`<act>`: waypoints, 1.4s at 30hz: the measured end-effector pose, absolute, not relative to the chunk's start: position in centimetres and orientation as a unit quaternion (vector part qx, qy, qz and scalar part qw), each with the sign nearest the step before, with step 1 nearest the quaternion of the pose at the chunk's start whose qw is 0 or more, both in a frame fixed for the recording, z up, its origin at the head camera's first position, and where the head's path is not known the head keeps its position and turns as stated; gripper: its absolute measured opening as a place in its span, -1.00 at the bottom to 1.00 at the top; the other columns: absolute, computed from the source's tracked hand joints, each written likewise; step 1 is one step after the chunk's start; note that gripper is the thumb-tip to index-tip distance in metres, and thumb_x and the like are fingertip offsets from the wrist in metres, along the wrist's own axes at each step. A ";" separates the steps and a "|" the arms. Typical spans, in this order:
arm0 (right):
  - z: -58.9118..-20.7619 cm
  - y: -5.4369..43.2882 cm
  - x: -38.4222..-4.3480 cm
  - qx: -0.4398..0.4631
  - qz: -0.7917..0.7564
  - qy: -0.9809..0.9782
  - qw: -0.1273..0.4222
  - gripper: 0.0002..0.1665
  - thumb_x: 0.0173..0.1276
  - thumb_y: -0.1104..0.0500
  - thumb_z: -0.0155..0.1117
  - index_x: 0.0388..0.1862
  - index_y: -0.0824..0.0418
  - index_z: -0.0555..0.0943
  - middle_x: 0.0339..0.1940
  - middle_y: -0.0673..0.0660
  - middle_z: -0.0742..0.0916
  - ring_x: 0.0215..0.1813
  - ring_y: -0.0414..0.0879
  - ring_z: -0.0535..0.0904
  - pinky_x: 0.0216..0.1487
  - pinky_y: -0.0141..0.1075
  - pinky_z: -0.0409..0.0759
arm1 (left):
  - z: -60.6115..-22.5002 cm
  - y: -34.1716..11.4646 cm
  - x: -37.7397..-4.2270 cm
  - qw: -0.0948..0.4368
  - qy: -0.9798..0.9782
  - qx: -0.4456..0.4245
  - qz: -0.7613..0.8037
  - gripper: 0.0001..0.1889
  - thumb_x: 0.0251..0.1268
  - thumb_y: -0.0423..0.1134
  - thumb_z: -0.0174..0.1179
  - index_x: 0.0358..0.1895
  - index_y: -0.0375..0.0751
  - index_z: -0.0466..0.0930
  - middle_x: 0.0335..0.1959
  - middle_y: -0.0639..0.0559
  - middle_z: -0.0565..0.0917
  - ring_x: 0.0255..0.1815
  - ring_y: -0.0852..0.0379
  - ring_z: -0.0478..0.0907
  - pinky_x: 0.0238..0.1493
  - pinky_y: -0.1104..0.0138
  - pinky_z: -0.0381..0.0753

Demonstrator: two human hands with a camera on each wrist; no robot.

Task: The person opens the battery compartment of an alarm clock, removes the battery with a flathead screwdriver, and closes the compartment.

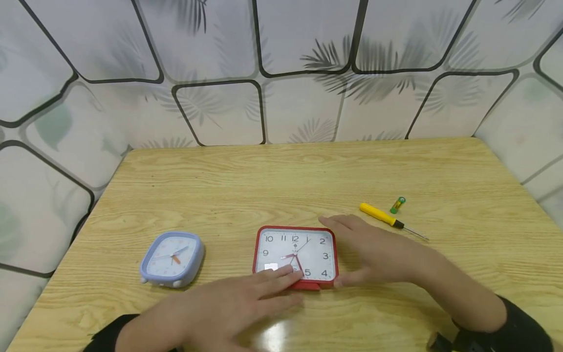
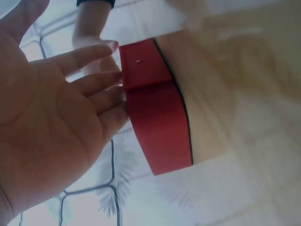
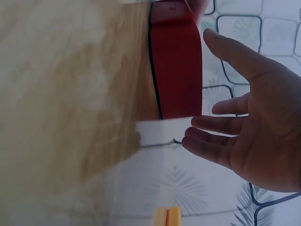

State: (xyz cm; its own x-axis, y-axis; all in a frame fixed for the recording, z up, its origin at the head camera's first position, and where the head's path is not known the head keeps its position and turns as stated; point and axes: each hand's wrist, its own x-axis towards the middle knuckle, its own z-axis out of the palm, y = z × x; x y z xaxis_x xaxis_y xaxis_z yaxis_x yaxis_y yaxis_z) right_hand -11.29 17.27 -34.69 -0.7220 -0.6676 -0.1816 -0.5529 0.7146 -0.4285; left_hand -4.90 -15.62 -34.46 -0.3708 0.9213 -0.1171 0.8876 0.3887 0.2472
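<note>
A red desk clock [image 1: 281, 244] with a white face lies face up on the wooden table, in front of me. My left hand [image 1: 233, 303] reaches over its lower left part, fingers extended, the fingertips on or just above the face. In the left wrist view those fingers [image 2: 101, 84] meet the edge of the red casing [image 2: 155, 122]. Beside the clock's right side is my right hand [image 1: 382, 249], thumb near the lower corner and fingers near the upper one. The right wrist view shows a gap between that hand [image 3: 263, 122] and most of the casing [image 3: 176, 70].
A light blue alarm clock [image 1: 172, 259] stands tilted back on the left. Behind my right hand lie a yellow screwdriver [image 1: 378, 212] and a small green battery [image 1: 398, 205]. Patterned wall covering [image 1: 303, 107] borders the table's back and sides.
</note>
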 end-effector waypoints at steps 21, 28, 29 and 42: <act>-35.2 16.7 -10.8 -0.398 -0.125 0.904 0.088 0.31 0.04 -0.24 0.68 0.66 0.20 0.27 0.53 0.09 0.51 0.48 0.02 0.53 0.44 0.01 0.63 | -34.0 -15.7 -4.7 0.102 0.836 0.537 0.057 -0.22 0.65 0.36 -0.16 0.68 -0.05 0.24 0.74 0.04 0.20 0.72 0.11 0.22 0.59 0.17 0.46; -34.4 17.2 -11.2 -0.391 -0.119 0.910 0.062 0.30 -0.06 -0.21 0.71 0.60 0.20 0.33 0.49 0.03 0.55 0.45 -0.05 0.53 0.41 -0.08 0.66 | -33.5 -15.7 -4.8 0.090 0.858 0.504 0.036 -0.22 0.64 0.35 -0.12 0.64 -0.12 0.32 0.73 -0.02 0.22 0.70 0.05 0.28 0.58 0.14 0.48; -34.3 17.2 -11.3 -0.393 -0.119 0.910 0.057 0.29 -0.07 -0.21 0.70 0.60 0.21 0.33 0.48 0.04 0.56 0.44 -0.05 0.53 0.40 -0.08 0.67 | -33.6 -15.7 -4.9 0.086 0.858 0.506 0.035 -0.23 0.64 0.34 -0.10 0.63 -0.12 0.33 0.73 -0.02 0.23 0.69 0.05 0.29 0.58 0.14 0.48; -33.2 18.4 -11.4 -0.450 -0.194 0.872 -0.017 0.34 -0.16 -0.01 0.73 0.63 0.18 0.28 0.43 0.00 0.56 0.33 -0.17 0.55 0.21 -0.19 0.73 | -33.4 -15.6 -4.8 0.096 0.838 0.535 0.048 -0.26 0.65 0.27 -0.03 0.66 -0.11 0.28 0.77 0.02 0.10 0.72 0.11 0.21 0.60 0.12 0.45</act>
State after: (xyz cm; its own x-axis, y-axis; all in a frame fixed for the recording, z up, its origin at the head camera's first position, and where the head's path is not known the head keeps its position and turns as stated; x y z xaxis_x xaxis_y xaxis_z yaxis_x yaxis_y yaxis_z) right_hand -11.44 18.43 -33.24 -0.5947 -0.7777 0.2038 -0.7908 0.5202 -0.3223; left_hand -4.77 -15.61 -33.45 -0.4091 0.9059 -0.1097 0.8873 0.4230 0.1840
